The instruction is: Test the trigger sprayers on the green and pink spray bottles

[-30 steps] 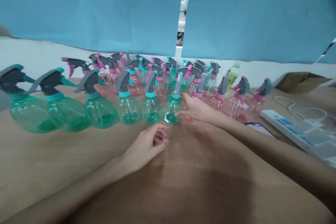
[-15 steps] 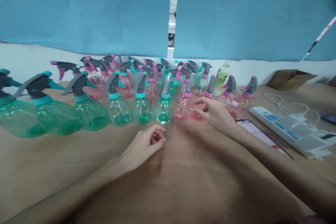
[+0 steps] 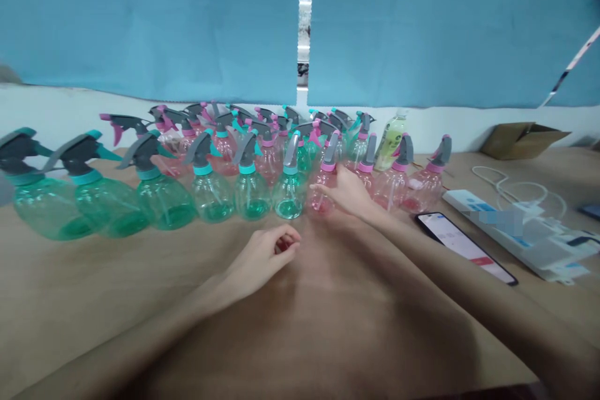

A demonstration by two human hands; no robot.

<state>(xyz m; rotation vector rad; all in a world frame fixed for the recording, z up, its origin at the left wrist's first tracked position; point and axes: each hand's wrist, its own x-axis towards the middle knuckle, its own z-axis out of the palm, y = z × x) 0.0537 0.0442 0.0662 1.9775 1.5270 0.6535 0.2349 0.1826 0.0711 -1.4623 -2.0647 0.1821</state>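
Note:
A front row of spray bottles stands on the table, green ones with teal collars on the left and pink ones with pink collars on the right. My right hand [image 3: 352, 192] is round a pink spray bottle [image 3: 322, 201] near the middle of the row, thumb across its front and fingers hidden behind it. The bottle stands upright beside a clear green spray bottle [image 3: 289, 197]. My left hand [image 3: 269, 253] hovers over the table in front of the green bottles, holding nothing, its fingers loosely curled with a gap to the thumb.
Behind the front row stand several more spray bottles and a yellow-green drink bottle [image 3: 392, 139]. To the right lie a phone [image 3: 464, 247], a white power strip [image 3: 497, 225] with a cable, and an open cardboard box [image 3: 522, 140]. A blue curtain [image 3: 164, 25] hangs behind.
My right hand has moved left and closed round the pink spray bottle. My left hand has stayed nearly in place, its fingers a little more curled. The view has shifted slightly.

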